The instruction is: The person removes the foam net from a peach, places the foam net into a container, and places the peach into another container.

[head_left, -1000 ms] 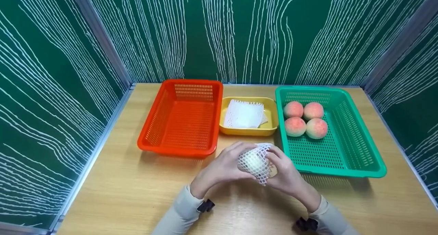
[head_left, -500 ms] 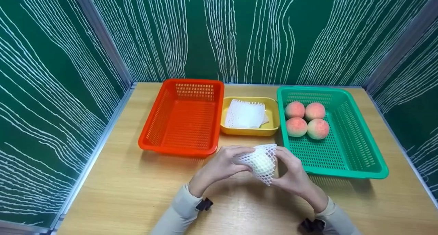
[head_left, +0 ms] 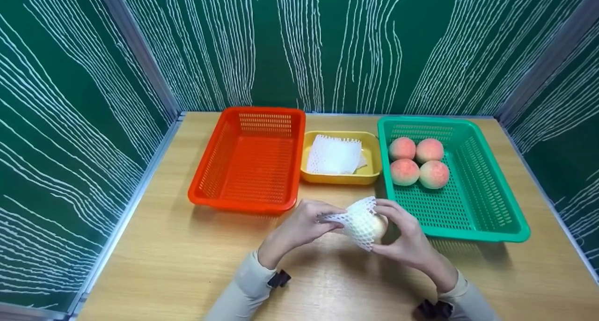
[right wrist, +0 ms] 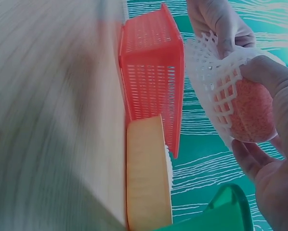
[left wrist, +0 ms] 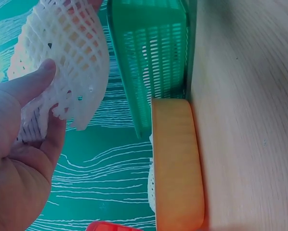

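A peach [head_left: 381, 227] is held up over the table, partly inside a white foam net sleeve [head_left: 359, 222]. My left hand [head_left: 299, 223] pinches the narrow, gathered end of the sleeve between thumb and fingers. On the other side, my right hand [head_left: 408, 239] grips the sleeve's open edge and the fruit, thumb below and fingers above in the head view. Seen from the right wrist, the pink side of the peach [right wrist: 252, 113] is bare towards the right palm. The left wrist view shows the net [left wrist: 81, 62] stretched over the fruit.
A green basket [head_left: 461, 239] on the right holds several peaches [head_left: 434, 174]. Between the baskets, a yellow tray [head_left: 344, 178] carries more white foam nets [head_left: 334, 155]. The red basket [head_left: 243, 204] stands on the left. Green walls with white lines enclose the table.
My left hand has shifted from around the wrapped fruit to the sleeve's narrow end. My right hand has moved slightly right, and the peach's right side now shows bare past the net.
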`<state>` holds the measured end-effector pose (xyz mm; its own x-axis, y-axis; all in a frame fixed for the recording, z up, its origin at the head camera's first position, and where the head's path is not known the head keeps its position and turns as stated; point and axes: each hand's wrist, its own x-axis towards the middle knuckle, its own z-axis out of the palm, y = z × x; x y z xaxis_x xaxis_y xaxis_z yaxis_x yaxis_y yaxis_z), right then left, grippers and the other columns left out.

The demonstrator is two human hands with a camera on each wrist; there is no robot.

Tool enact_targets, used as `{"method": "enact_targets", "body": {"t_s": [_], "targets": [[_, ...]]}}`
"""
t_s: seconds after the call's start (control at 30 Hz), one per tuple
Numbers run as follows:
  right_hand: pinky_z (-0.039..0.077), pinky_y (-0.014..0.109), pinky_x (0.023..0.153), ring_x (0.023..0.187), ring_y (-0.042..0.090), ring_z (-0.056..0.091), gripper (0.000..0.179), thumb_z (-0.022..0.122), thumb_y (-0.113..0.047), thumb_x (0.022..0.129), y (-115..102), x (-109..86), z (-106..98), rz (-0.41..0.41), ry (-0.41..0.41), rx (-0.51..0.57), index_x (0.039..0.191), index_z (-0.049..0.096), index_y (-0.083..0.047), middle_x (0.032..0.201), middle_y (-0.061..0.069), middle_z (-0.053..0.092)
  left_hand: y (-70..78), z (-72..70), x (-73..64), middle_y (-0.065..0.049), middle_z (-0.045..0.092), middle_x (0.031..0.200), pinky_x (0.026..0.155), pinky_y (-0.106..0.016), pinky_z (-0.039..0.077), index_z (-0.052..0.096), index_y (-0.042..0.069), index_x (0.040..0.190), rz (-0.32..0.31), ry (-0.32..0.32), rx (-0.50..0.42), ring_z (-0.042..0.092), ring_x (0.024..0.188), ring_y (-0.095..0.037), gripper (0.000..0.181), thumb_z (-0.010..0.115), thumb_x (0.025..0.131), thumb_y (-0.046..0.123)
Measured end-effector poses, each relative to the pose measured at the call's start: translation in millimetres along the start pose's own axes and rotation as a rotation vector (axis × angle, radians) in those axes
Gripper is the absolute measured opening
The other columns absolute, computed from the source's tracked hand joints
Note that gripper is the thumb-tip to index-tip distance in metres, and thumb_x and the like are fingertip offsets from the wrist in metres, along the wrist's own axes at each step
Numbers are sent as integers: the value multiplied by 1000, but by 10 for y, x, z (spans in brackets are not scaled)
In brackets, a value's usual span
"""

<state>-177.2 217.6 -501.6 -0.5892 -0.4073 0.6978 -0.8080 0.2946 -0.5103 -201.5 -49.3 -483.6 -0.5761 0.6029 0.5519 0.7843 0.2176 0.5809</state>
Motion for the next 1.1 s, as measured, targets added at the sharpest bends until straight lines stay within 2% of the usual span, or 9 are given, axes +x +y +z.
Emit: {"method": "enact_targets", "body": {"t_s": [0.2,0.4,0.6,0.8,0.9,1.0,1.1], "targets": [[40,18,97,112,21,54,74,89,5,44,-178,80,-51,-14,12,10,113,62,5,115,25,59,0,13,-13,-3,73,98,78,-15,50,75,5,103,-2,11,-3,66,88,-4,20,76,85,13],[42,18,95,110,26,55,72,89,7,47,-382,179,-156,7,10,0,114,62,6,116,24,60,-6,18,-3,-2,72,99,79,-16,50,74,6,105,-26,13,-17,65,89,-3,19,74,87,13],[42,19,94,111,30,55,75,89,9,48,-375,134,-236,25,35,-17,116,57,9,119,24,60,-15,30,-4,2,70,105,82,-16,49,70,9,111,-54,6,-2,62,94,1,25,73,88,15],[42,19,94,108,33,54,71,88,11,46,-351,106,-302,5,75,-64,110,57,10,117,27,60,-24,30,-3,3,67,116,82,-16,49,61,14,128,-103,12,-15,61,96,-2,43,74,87,16],[41,19,95,108,32,53,71,88,11,46,-355,94,-338,11,82,-79,109,57,10,118,26,60,-22,35,8,1,64,124,86,-19,49,58,14,134,-101,18,-4,61,101,-4,49,73,88,17],[41,20,95,108,32,54,71,88,11,45,-352,85,-372,5,97,-95,109,58,10,117,26,61,-29,48,12,-2,62,129,93,-23,46,61,13,133,-79,44,25,59,111,-9,45,72,89,15],[41,20,94,108,32,55,68,86,10,45,-343,90,-405,-6,120,-112,108,59,10,115,26,61,-48,71,17,-6,63,126,97,-25,44,65,12,127,-66,110,42,57,117,-13,38,71,89,14]]}}
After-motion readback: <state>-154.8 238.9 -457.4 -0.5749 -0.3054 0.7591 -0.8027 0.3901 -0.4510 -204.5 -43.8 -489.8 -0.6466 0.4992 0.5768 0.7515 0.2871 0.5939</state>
